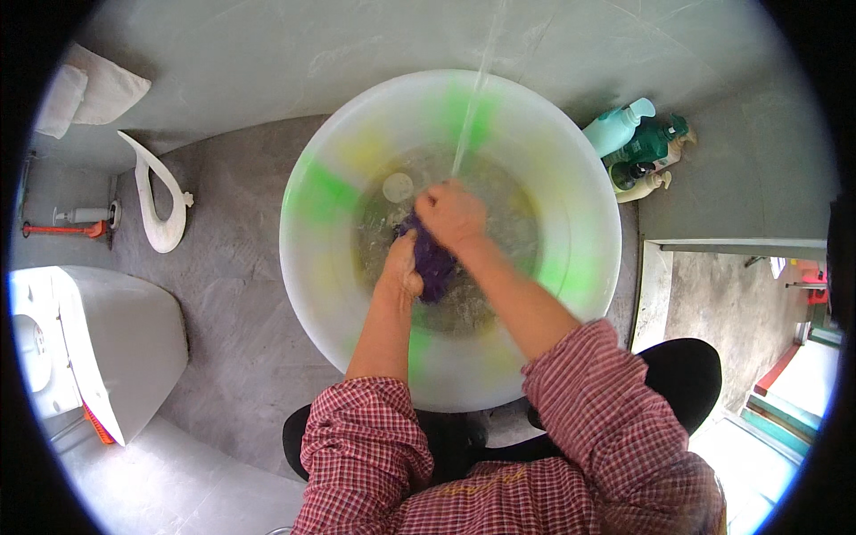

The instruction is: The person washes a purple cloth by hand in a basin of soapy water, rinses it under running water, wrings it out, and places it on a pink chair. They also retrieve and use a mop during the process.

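Both my hands are inside a large round white tub (pixel 308 259) with green and yellow patches, holding a wet dark purple cloth (pixel 434 267). My left hand (pixel 404 265) grips the cloth from its left side, thumb and fingers pressed on it. Just above and to the right, my right hand (pixel 452 214) is closed in a fist at the cloth's upper end; its fingers are slightly blurred. A thin stream of water (pixel 473 107) falls into the tub behind the right hand. Water (pixel 499 223) covers the tub's bottom, where a pale round spot (pixel 398 187) shows beside the cloth.
Several pump bottles (pixel 615 129) stand on the floor against the wall, right of the tub. To the left are a white toilet (pixel 125 343) and a loose white toilet seat (pixel 156 201) by the wall. A doorway (pixel 713 303) opens at the right. My knees (pixel 682 379) flank the tub's near side.
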`<state>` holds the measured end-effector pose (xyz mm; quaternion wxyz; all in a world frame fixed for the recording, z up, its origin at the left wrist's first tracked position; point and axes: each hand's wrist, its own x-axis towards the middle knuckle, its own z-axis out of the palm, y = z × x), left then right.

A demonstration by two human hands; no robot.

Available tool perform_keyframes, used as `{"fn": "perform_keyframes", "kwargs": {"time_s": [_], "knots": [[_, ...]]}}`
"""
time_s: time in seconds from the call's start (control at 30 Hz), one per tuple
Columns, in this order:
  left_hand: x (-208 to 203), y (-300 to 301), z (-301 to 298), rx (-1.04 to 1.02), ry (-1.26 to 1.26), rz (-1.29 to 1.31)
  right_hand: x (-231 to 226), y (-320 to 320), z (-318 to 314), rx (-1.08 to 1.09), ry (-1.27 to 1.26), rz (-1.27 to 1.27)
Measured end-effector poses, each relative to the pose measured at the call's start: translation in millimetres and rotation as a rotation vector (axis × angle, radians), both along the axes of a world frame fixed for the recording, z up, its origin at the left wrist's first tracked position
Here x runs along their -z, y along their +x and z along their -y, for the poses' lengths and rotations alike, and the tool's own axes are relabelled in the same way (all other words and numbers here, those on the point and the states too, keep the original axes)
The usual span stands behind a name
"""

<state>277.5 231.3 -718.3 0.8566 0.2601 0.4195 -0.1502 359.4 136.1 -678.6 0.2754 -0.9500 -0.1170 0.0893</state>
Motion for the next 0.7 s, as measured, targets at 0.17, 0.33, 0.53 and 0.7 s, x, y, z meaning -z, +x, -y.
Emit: {"fn": "perform_keyframes", "kwargs": {"time_s": [0.17, 0.33, 0.53, 0.7], "knots": [[-27.6, -4.7, -31.1, -0.065, 0.073, 0.006, 52.9, 48.0, 94.3, -0.069, -0.303, -0.083], [-41.0, -14.6, -23.6, -0.146, 0.09, -0.009, 76.2, 20.1, 75.2, 0.031, -0.455, -0.263], [-13.2, -9.1, -25.1, -0.314, 0.106, 0.077, -11.8, -57.4, -12.2, -0.392, 0.461, -0.392], [5.5, -21.3, -13.4, -0.115, -0.121, 0.521, -50.7, -79.7, -26.6, -0.33, 0.192, 0.006]]}}
